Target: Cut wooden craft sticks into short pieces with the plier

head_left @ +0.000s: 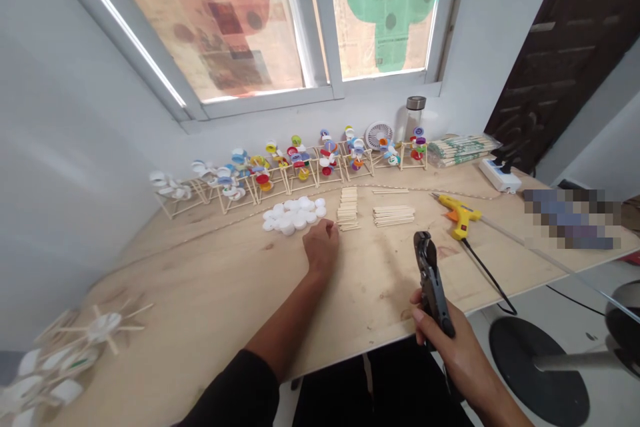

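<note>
My left hand point(321, 247) is closed at the near left end of a stacked pile of short wooden sticks point(349, 207). Its fingertips are turned away, so whether they pinch a stick is hidden. Just beyond that hand lies a cluster of white bottle caps point(295, 215). My right hand point(443, 333) grips a dark plier-like hand cutter point(431, 280), its head pointing up and away over the table's front edge. A second bundle of longer sticks point(394, 215) lies to the right of the short pile, with a few loose sticks point(390, 191) behind it.
A yellow glue gun point(460, 215) with a black cord lies at right, near a white power strip point(500, 175). Small wheel models of sticks and coloured caps point(300, 170) line the wall. More white-capped wheels point(105, 328) sit at left. A glass bottle point(414, 119) and fan point(379, 136) stand behind.
</note>
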Tool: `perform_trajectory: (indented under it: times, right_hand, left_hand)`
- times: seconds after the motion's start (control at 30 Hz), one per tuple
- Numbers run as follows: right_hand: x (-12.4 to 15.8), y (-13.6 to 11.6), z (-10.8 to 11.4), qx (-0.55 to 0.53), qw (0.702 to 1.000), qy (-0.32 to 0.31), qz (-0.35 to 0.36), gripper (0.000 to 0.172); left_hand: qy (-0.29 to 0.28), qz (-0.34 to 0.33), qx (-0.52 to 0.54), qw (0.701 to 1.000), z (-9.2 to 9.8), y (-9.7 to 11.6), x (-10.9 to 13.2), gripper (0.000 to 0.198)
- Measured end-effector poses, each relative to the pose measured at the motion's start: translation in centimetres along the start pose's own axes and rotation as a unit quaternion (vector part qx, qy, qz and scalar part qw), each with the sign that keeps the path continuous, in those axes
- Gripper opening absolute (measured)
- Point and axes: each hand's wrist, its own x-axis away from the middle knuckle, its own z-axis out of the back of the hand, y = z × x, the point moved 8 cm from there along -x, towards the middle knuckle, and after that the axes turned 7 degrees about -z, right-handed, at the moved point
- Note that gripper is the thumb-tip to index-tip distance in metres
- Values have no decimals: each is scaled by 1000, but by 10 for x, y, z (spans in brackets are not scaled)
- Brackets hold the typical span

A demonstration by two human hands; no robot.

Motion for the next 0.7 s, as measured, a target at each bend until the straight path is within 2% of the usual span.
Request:
perform_trajectory:
  times: [0.2, 0.47, 0.7]
  right_hand:
    - [-1, 3, 1, -2, 1000, 5, -11, 35]
    - [-3, 3, 1, 7, 1000, -4, -11, 35]
    - [-3, 6, -1, -8, 1000, -19, -11, 31]
  left_hand:
    - [-4, 5, 37, 999, -7, 2, 2, 17]
    - [25, 37, 52, 998, -6, -9, -9, 20]
    - [24, 37, 48, 998, -15, -4, -10, 17]
